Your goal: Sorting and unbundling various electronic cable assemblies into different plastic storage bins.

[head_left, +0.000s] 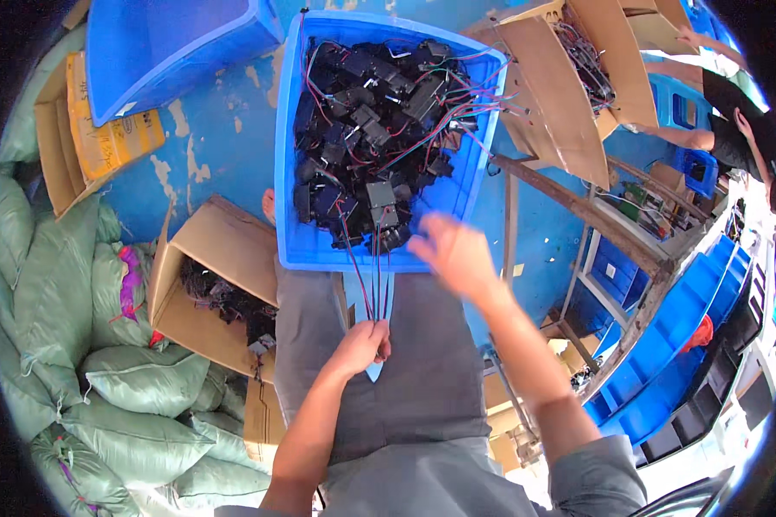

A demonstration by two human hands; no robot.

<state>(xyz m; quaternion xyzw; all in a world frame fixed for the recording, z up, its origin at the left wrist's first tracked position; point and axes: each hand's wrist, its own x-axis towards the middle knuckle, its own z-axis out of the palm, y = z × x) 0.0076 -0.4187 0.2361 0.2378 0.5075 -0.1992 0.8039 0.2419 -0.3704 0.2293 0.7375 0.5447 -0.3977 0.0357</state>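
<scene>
L. hand (pixel 362 346) closed on wire bundle (pixel 374 276) running straight up to a black module (pixel 381 200) at near edge of blue bin (pixel 295 250). R. hand (pixel 453 252), blurred, fingers spread, holds nothing; it lies just right of module, nearer than L.

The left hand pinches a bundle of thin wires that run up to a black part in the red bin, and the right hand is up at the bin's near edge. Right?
Not quite: the head view shows a blue bin, not red. The left hand does pinch the wires leading to a black part, with the right hand at the near edge.

Single head-worn fisheye view, straight down, close over lap and blue crate (pixel 457 207).
</scene>
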